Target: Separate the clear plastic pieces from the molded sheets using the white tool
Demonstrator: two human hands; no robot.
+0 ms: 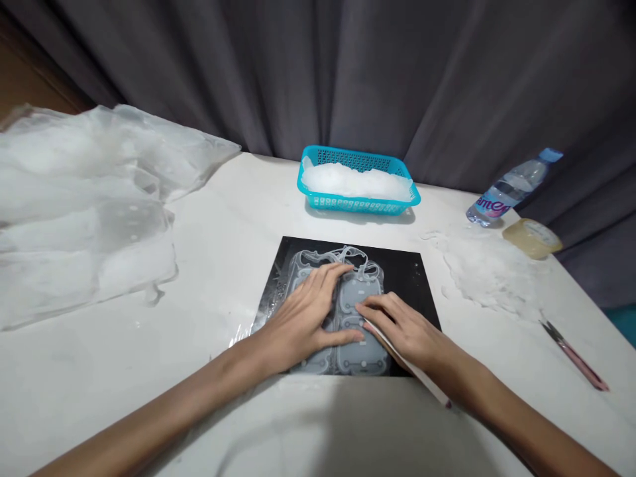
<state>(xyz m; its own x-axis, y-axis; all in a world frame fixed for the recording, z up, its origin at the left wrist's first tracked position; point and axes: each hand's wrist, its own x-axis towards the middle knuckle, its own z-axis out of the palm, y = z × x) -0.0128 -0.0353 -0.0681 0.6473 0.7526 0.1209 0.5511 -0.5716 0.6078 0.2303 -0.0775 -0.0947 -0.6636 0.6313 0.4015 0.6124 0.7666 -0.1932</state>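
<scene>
A translucent grey moulded sheet (pixel 354 297) with rounded rectangular panels lies on a black board (pixel 405 271) in the middle of the table. Thin curled strips (pixel 348 254) of the same clear material loop over its far edge. My left hand (pixel 311 311) rests on the sheet, fingers stretched out, thumb pointing right. In the pinch of my right hand (pixel 405 328) is a slim, pale pen-like tool (pixel 422 377), slanting down to the right to a dark pink end. Its tip meets the sheet near the right-hand panels, partly hidden by the fingers.
A turquoise basket (pixel 358 205) with white, fluffy-looking contents stands behind the board. Crumpled translucent sheets (pixel 99 212) cover the left side. At right are a water bottle (pixel 511 189), a yellowish tape roll (pixel 531 238), a pile of clear scraps (pixel 489 268) and a pink-handled cutter (pixel 576 358).
</scene>
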